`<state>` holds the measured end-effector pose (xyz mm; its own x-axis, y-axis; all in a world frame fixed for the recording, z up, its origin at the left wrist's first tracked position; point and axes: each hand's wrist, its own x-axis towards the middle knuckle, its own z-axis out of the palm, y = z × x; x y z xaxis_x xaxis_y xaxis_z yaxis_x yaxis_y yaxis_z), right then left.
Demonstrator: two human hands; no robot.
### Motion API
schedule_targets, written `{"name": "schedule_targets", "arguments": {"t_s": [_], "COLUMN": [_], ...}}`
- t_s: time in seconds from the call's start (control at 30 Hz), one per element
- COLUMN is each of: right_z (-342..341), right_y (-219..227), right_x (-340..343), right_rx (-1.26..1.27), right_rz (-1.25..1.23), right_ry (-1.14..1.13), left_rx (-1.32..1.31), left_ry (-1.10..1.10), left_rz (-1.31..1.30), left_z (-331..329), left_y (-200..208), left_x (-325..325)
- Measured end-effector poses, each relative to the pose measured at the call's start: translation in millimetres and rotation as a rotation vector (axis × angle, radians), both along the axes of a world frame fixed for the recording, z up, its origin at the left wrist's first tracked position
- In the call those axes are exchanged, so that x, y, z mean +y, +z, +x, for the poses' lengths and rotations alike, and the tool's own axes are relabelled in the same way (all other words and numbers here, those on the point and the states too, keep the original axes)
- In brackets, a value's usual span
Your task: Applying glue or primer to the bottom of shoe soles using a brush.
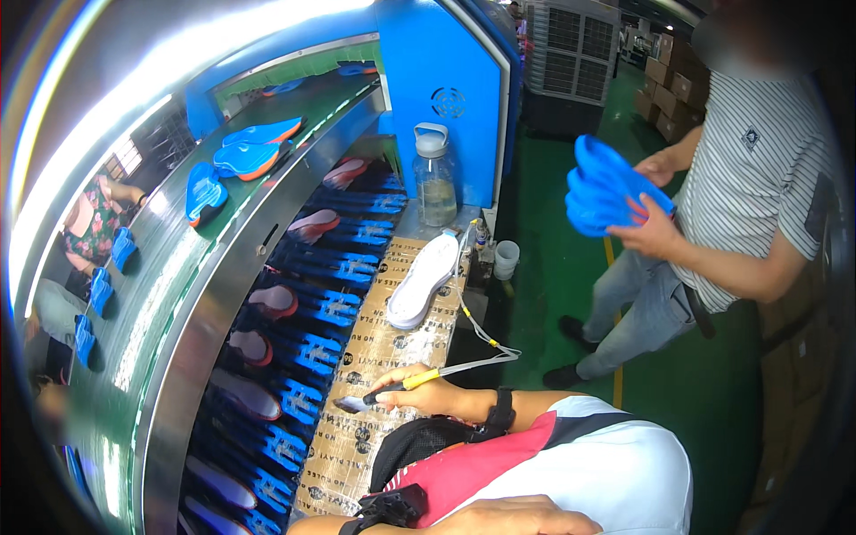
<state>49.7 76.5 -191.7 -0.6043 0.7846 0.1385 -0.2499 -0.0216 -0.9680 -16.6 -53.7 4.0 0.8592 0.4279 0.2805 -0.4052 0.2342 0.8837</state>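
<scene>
My right hand (417, 393) is closed around a glue brush (406, 383) with a black and yellow handle, fed by a clear tube (481, 360). The brush's pale bristles rest at a dark smear on the brown printed cardboard (379, 325). Farther up that cardboard lies a white shoe sole (423, 281), apart from the brush. My left hand (517, 517) lies across my body at the lower edge, against my pale clothing. Its back shows, but its fingers are mostly hidden.
Beside the cardboard, a lower rack (303, 401) carries pinkish-white soles. A green conveyor (169, 294) with blue soles runs above it, into a blue machine (446, 53). A water bottle (435, 178) stands behind. At right, a co-worker holds blue soles (611, 187); another person is beyond the conveyor.
</scene>
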Motion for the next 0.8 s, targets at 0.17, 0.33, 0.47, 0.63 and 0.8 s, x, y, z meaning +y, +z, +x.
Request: {"name": "schedule_targets", "arguments": {"t_s": [0.17,0.33,0.47,0.63,0.8], "right_z": [13.2,17.7,28.1,29.5,29.9], "right_y": [2.4,7.3,7.1,11.4,9.2], "right_x": [3.0,4.5,16.4,31.5,53.6], "right_rx": [0.019,0.018,-0.098,-0.128,-0.088], "right_rz": [-0.069,-0.107,-0.068,-0.029,0.019], "right_ry": [-0.039,0.012,-0.026,0.047,0.106], "left_rx": [0.187,0.460,0.283,0.301,0.415], "left_ry": [0.352,1.151,1.588,1.977,2.239], "left_rz": [0.182,0.108,0.234,0.160,0.142], "left_z": [-34.8,-73.7,-147.1,-217.6,-242.7], "left_y": [2.0,-2.1,-41.1,-42.4,-48.2], "left_x": [7.7,-13.7,7.2,-20.1,-51.9]}}
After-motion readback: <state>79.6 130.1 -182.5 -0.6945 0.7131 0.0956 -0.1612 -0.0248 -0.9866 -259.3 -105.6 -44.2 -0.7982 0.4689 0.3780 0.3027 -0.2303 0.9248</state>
